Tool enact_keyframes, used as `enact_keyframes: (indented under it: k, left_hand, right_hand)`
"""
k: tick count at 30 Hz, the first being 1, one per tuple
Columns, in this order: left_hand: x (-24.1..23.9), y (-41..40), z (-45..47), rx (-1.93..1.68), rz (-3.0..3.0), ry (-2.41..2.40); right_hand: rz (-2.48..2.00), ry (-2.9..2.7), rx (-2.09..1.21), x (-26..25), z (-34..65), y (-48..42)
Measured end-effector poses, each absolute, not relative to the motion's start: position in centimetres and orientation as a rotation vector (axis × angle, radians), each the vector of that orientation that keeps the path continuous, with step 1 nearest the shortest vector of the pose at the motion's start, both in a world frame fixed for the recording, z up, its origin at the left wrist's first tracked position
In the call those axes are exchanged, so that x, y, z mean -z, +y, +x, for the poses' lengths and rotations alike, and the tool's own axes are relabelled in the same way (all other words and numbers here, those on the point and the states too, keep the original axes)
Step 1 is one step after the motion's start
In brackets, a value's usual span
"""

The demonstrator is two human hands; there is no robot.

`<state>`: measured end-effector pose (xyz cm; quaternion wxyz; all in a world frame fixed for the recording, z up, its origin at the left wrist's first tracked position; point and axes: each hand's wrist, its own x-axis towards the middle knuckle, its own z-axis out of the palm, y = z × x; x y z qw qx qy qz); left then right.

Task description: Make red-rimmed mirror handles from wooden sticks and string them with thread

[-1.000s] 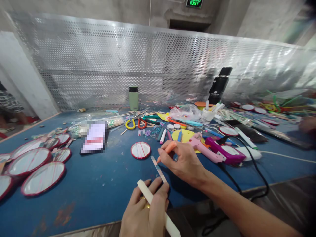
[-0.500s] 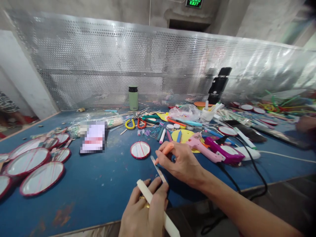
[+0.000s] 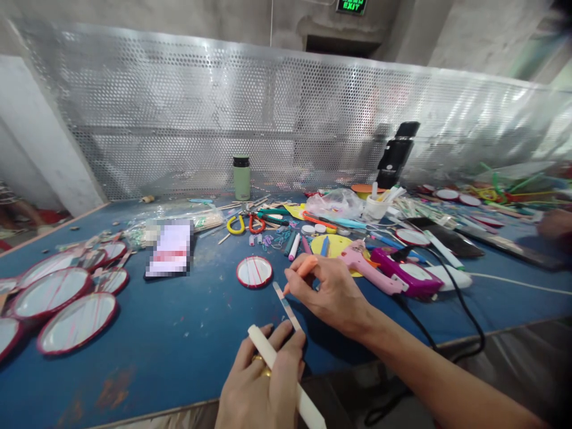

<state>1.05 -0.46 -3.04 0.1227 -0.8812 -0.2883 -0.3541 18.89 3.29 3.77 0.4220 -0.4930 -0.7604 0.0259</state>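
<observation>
Thin flat stick (image 3: 286, 307) — orange marker (image 3: 304, 269)

Green lit sign (image 3: 351, 6) above doorway, top cut off, prob. reads "EXIT"; no other legible txt

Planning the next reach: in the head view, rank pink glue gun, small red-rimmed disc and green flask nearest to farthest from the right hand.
1. pink glue gun, just right of the right hand.
2. small red-rimmed disc, to its left.
3. green flask, far back by the mesh wall.
</observation>
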Motion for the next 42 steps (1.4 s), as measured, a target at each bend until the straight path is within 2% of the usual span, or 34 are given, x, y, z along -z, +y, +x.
enact_keyframes:
  k: [7,42]
  left_hand:
    - [3.17,0.07,0.88,1.02,-2.586,-0.716]
    - [2.98,-0.15,0.86,1.032,-2.555,-0.725]
  right_hand:
    - [-1.246,-1.896,-0.074,-3.75,18.87,3.43]
    - [-1.276,-1.887,-0.056,-3.95,18.73,3.47]
